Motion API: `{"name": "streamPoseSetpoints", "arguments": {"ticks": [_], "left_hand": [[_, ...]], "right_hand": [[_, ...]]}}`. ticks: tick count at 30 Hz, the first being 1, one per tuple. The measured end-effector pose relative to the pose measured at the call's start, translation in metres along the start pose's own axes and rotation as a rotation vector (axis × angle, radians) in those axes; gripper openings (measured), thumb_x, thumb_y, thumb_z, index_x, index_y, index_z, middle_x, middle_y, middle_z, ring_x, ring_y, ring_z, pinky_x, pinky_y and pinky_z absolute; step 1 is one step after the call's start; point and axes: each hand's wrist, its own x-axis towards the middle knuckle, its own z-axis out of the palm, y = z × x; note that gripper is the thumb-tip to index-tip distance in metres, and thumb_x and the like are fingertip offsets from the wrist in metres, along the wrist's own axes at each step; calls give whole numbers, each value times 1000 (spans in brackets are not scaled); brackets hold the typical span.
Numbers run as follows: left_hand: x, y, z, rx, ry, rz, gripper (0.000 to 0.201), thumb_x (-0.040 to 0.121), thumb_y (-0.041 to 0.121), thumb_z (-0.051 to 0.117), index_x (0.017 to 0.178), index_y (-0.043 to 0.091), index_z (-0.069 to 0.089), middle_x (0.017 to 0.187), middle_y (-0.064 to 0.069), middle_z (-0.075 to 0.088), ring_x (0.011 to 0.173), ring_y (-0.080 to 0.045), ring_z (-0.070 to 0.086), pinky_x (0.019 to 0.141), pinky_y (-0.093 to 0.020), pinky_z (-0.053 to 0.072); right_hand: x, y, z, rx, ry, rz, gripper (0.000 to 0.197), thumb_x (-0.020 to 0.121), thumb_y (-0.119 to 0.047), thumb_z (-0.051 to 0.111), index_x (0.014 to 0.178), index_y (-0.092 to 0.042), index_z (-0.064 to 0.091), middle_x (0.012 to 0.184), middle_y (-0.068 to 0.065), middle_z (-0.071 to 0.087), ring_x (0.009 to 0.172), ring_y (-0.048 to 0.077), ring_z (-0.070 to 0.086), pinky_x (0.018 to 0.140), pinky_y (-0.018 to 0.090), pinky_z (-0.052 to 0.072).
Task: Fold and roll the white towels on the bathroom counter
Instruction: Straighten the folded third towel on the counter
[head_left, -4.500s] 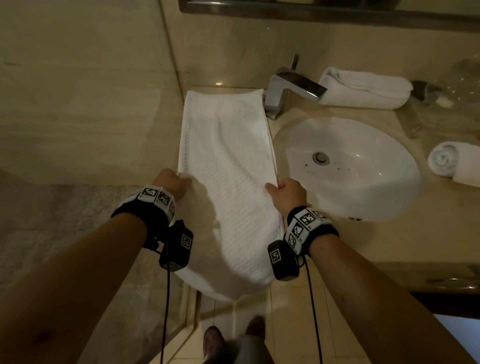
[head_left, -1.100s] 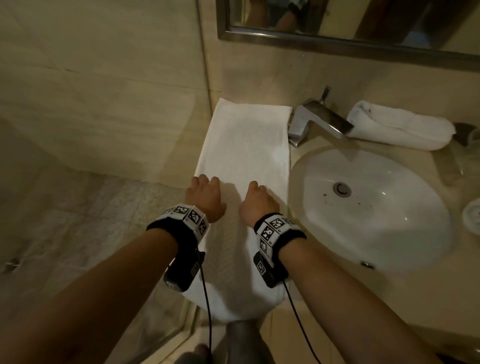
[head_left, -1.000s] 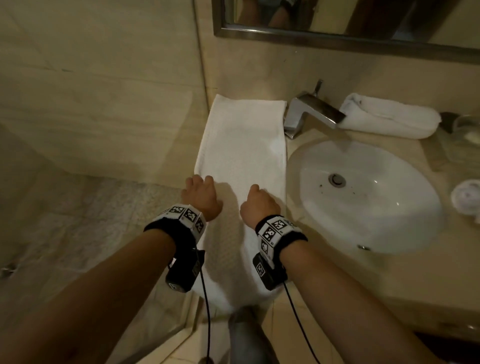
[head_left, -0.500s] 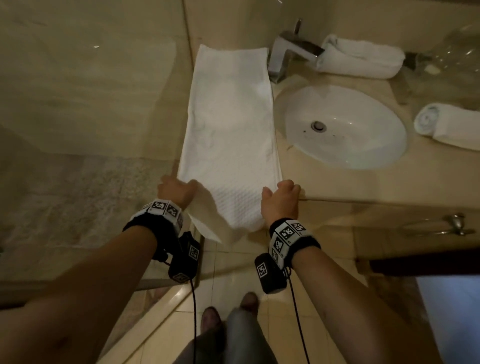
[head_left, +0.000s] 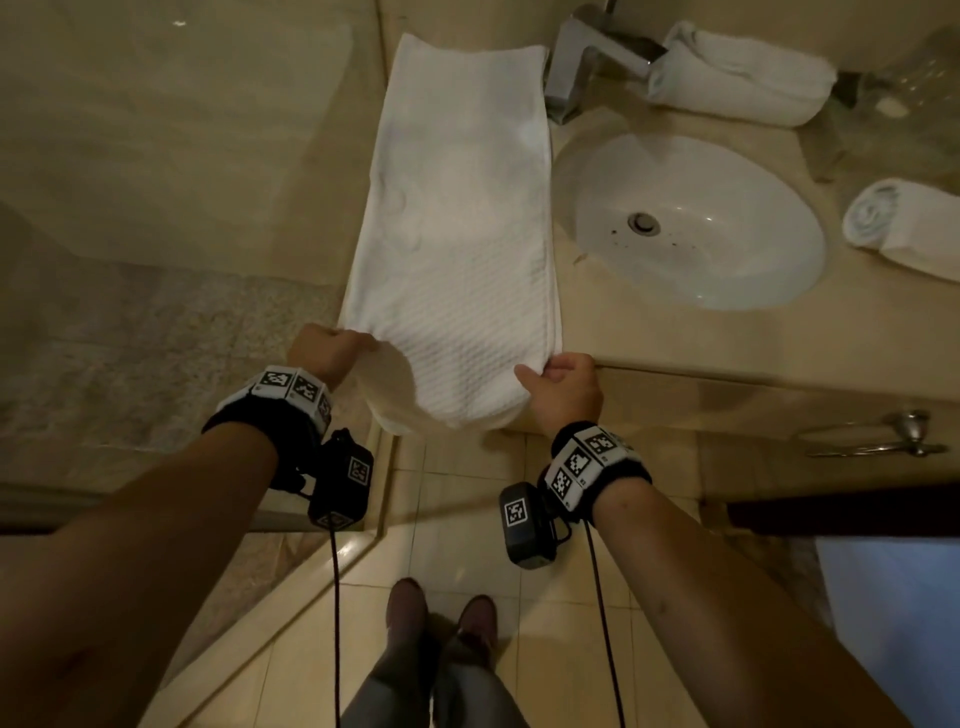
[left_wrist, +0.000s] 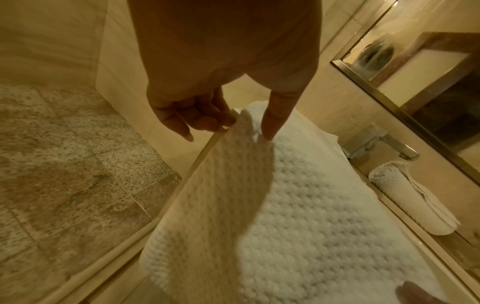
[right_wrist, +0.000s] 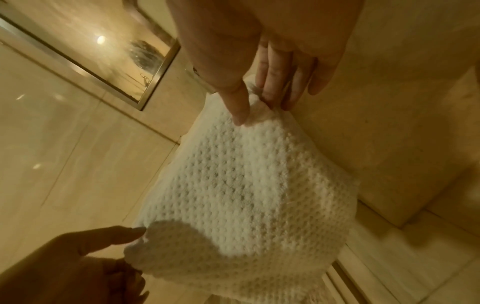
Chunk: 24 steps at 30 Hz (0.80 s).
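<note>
A long white waffle towel (head_left: 462, 218) lies folded lengthwise on the beige counter (head_left: 675, 338), left of the sink, its near end hanging over the front edge. My left hand (head_left: 332, 349) pinches the towel's near left edge (left_wrist: 241, 123) between thumb and curled fingers. At the near right edge (right_wrist: 257, 111) my right hand (head_left: 558, 382) pinches it the same way, level with the counter's front. Two rolled white towels lie on the counter: one (head_left: 737, 73) behind the sink, one (head_left: 904, 223) at the far right.
A white oval sink (head_left: 696, 223) and a chrome faucet (head_left: 587, 57) sit right of the towel. A glass shower panel (head_left: 156, 208) stands close on the left. A metal drawer handle (head_left: 878, 441) sticks out below the counter. A mirror (left_wrist: 428, 82) hangs above.
Both hands left the towel's top, where they pressed flat, slid back to the counter's front edge and took hold of the towel's near edges. The camera tilted down.
</note>
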Motion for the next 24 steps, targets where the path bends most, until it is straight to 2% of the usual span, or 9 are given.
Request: {"name": "streamPoseSetpoints", "arguments": {"ticks": [3,6,9,11,14,16,18,21,24], "left_hand": [[-9,2,-2,-31,-30,36,29,74,21,74,94,0,69,91,-13,60,78,-25,55,60,-29,38],[-10,5,-5,-183,-66,19,33,72,14,74,100,-2,68,97,-12,64,80,-25,57,61,-27,42],[-7,10,-2,-266,-153,-2,34,76,13,69,106,-3,65,105,-17,65,79,-25,59,68,-33,47],[-5,11,1,-238,-187,-3,35,78,20,67,106,-1,65,112,-18,65,95,-32,62,82,-44,50],[-2,10,2,-229,-191,-14,48,76,25,70,115,-2,64,116,-18,64,107,-35,60,92,-46,48],[-1,11,1,-212,-194,0,49,75,23,72,114,-5,63,112,-17,64,104,-34,60,89,-43,48],[-3,10,-2,-169,-183,30,38,76,18,73,105,-4,65,105,-17,65,97,-32,61,85,-41,48],[-4,5,-6,-94,-165,79,36,71,15,76,99,-4,65,100,-17,65,94,-34,63,84,-44,53],[-7,-5,-7,-68,-193,112,31,71,0,71,101,-3,66,98,-13,64,94,-29,61,72,-33,49]], "right_hand": [[-3,1,-1,-40,-34,-52,27,81,-29,74,99,-12,64,90,0,65,81,14,58,72,22,42],[-4,-1,-4,-55,-19,-125,17,89,-28,65,90,-13,58,83,0,59,76,16,52,68,21,37],[-5,-4,-7,-88,-8,-166,17,96,-28,53,98,-12,48,79,-2,51,78,20,49,69,25,35],[-3,-6,-8,-109,-11,-168,23,98,-29,47,108,-8,46,87,4,52,83,23,49,70,28,35],[-1,-5,-8,-118,-10,-165,25,98,-26,47,112,-5,45,95,7,52,86,23,49,73,30,37],[1,-4,-7,-113,8,-161,22,97,-20,50,113,-5,45,96,6,53,87,22,50,74,29,38],[4,-3,-6,-94,31,-138,19,96,-13,52,112,-7,45,96,3,54,87,20,51,74,25,38],[8,1,-6,-52,42,-80,21,93,-12,58,107,-10,44,97,2,58,88,18,54,78,24,41],[10,10,-1,-43,86,-92,26,90,-13,62,104,-13,40,97,3,61,89,20,58,80,27,45]]}}
